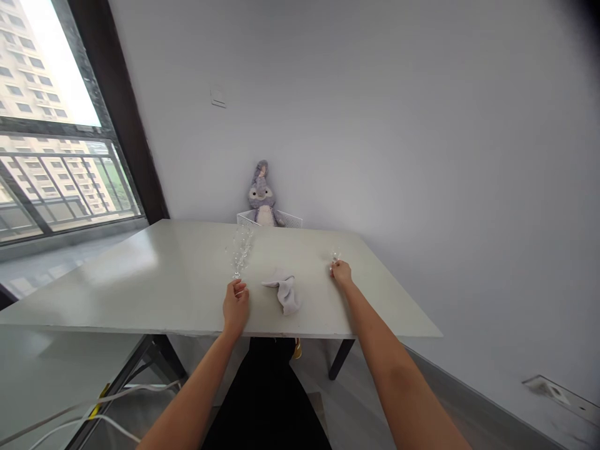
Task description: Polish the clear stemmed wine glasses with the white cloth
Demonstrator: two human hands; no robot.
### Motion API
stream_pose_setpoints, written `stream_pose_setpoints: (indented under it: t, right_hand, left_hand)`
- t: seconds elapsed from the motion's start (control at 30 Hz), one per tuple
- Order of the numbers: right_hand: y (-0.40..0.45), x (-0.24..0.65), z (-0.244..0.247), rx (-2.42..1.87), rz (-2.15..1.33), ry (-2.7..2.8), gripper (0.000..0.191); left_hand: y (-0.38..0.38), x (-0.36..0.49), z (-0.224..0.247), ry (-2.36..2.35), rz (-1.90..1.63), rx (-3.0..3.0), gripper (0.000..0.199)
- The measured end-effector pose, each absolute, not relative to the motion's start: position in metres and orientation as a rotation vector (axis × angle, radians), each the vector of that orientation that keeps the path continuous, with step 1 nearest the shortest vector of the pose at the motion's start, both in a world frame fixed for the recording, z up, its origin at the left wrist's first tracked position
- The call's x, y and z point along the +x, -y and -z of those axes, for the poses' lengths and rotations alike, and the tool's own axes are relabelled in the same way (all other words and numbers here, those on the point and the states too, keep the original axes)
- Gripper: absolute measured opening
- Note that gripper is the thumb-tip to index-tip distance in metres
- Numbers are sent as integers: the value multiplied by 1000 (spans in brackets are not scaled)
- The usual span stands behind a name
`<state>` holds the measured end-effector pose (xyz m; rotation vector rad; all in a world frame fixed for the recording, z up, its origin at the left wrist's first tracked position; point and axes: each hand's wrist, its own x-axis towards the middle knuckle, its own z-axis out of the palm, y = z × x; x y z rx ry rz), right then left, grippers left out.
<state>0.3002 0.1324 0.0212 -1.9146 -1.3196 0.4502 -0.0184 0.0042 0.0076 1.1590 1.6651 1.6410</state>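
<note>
My left hand (235,306) rests near the table's front edge with its fingers curled in. Whatever it may hold is hidden. Just beyond its fingertips lies a see-through, glittering thing (242,249) with many bright glints; its kind and exact outline are hard to make out, and I cannot tell whether the hand touches it. Farther right, my right hand (341,272) is closed on a small clear, shiny thing (335,257) that shows past the fingertips. A crumpled pale grey cloth (286,294) lies on the table between both hands.
The pale tabletop (187,281) ends at a wall. Behind its far edge a grey plush toy (261,199) sits in a white basket (294,221). At left are a window (51,169) and a lower surface; white cables (117,394) run at lower left.
</note>
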Motion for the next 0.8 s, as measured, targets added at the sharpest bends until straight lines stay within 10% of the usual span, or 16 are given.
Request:
stream_pose_setpoints:
  t: [0.6,0.8]
  right_hand:
    - [-35,163,-26,-1407,-50,2318,35]
    - [-33,160,-21,-1475,-402,2008,27]
  left_hand:
    - [-45,-33,-35,-844,-1663,318,56]
    - [-66,-40,-52,-625,-1626,219,45]
